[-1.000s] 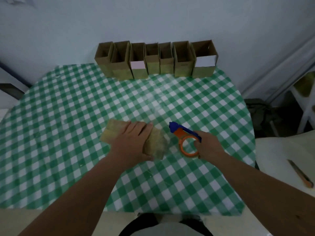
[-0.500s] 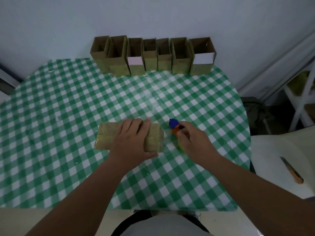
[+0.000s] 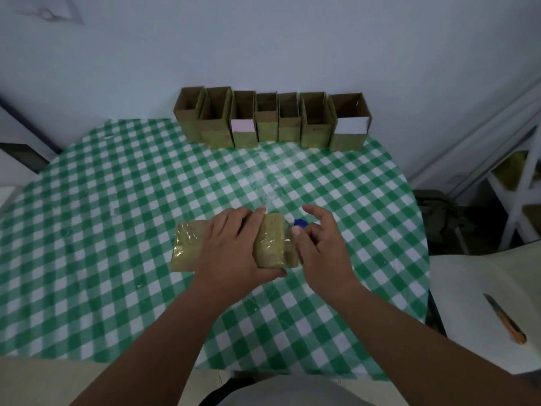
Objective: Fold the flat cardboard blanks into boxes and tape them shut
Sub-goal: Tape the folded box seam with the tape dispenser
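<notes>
My left hand (image 3: 231, 247) still grips the box (image 3: 187, 244) mid-table. My right hand (image 3: 322, 247), fingers loose, has let go of the dispenser (image 3: 299, 222), now just behind it. I judge taping finished.

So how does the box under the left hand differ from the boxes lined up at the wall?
The box under the left hand lies on its side, wrapped in glossy tape; the wall boxes stand upright with open tops. The left hand holds the first; nothing touches the row. All are brown cardboard.
</notes>
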